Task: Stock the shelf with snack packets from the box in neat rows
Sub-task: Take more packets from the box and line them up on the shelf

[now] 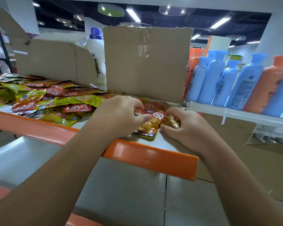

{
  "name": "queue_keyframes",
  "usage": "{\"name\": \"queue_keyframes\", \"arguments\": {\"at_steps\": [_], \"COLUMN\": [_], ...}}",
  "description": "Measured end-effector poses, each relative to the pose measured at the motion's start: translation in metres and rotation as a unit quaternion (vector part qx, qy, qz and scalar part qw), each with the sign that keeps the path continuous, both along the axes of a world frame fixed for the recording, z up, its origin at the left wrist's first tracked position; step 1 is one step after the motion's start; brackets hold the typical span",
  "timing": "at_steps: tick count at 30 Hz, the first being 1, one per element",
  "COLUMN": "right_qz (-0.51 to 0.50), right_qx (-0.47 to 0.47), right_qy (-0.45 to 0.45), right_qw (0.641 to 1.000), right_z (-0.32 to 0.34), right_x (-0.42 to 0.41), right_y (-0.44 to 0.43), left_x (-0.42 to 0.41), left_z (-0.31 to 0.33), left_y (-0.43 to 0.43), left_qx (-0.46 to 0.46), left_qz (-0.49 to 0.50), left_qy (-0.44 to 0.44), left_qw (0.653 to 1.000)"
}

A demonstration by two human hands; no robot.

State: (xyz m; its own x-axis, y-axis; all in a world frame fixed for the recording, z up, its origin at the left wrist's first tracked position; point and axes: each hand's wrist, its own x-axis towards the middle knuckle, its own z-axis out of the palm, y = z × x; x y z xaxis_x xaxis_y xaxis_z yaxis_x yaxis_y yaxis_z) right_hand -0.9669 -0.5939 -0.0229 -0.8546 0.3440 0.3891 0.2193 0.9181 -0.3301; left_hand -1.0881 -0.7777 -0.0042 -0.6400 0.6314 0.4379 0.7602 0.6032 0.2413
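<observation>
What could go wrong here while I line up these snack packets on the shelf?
1. The front packets that your left hand and right hand pinch lie right by the orange lip; a nudge might slide them off.
2. The loose pile to the left is heaped, not in rows, and may spread into this spot.
3. The upright cardboard sheet just behind could tip if bumped.
</observation>
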Motion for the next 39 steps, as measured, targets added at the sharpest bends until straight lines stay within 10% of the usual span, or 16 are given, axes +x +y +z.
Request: {"name": "queue_keyframes", "arguments": {"at_steps": [12, 25, 39], "right_qz": [-0.035, -0.075, -0.235], "right_qx": [0.074, -0.094, -0.193], "right_qy": [-0.108, 0.080, -0.054], "right_qw": [0.991, 0.990, 0.951], "right_z": [0.027, 0.007, -0.224], "right_x": [0.001, 0.134, 0.374], "right_y": [-0.011, 0.074, 0.325], "left_x": [0.026, 0.145, 0.333], "left_z": [0.024, 0.032, -0.243], "left_y": [0.025, 0.106, 0.366], "left_qx": [-0.109, -0.014, -0.053], "left_qz": [-0.028, -0.116, -0.205], "left_qy": [-0.078, -0.054, -0.255], "left_qw": [0.991, 0.992, 0.943]}}
